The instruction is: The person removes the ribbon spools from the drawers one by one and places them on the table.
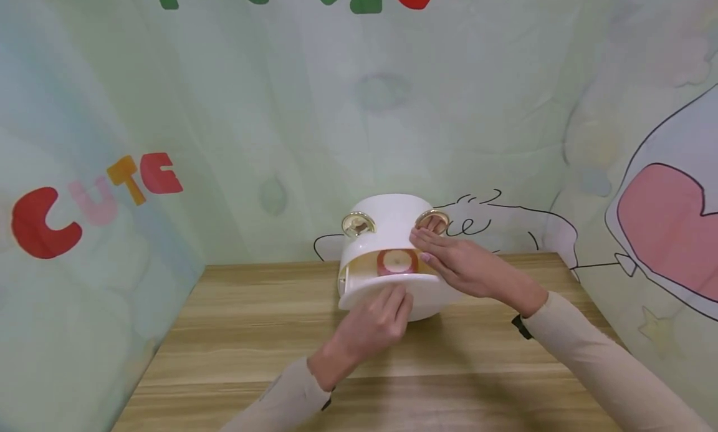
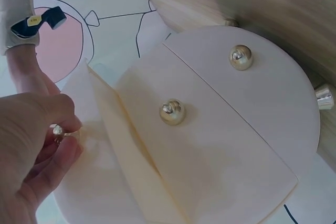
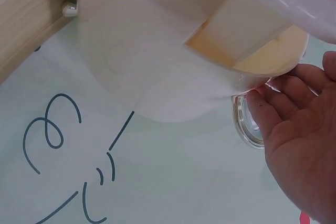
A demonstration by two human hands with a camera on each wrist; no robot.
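A white round-fronted drawer box (image 1: pixel 387 217) with gold ring ears stands at the back of the table. Its top drawer (image 1: pixel 432 295) is pulled partly out, and a round pink-and-cream item (image 1: pixel 397 262) shows inside. My left hand (image 1: pixel 374 320) pinches the small gold knob (image 2: pixel 58 130) on that drawer's front. Two more gold knobs sit on the lower fronts, which are flush in the left wrist view. My right hand (image 1: pixel 468 264) lies against the box top beside the right ring ear (image 1: pixel 432 221), its fingers fairly straight and touching the rim in the right wrist view.
The box rests on short gold feet (image 2: pixel 325 97) on a wood-grain table (image 1: pixel 252 332). Close behind it hangs a printed cloth backdrop (image 1: pixel 252 139), which continues along both sides of the table.
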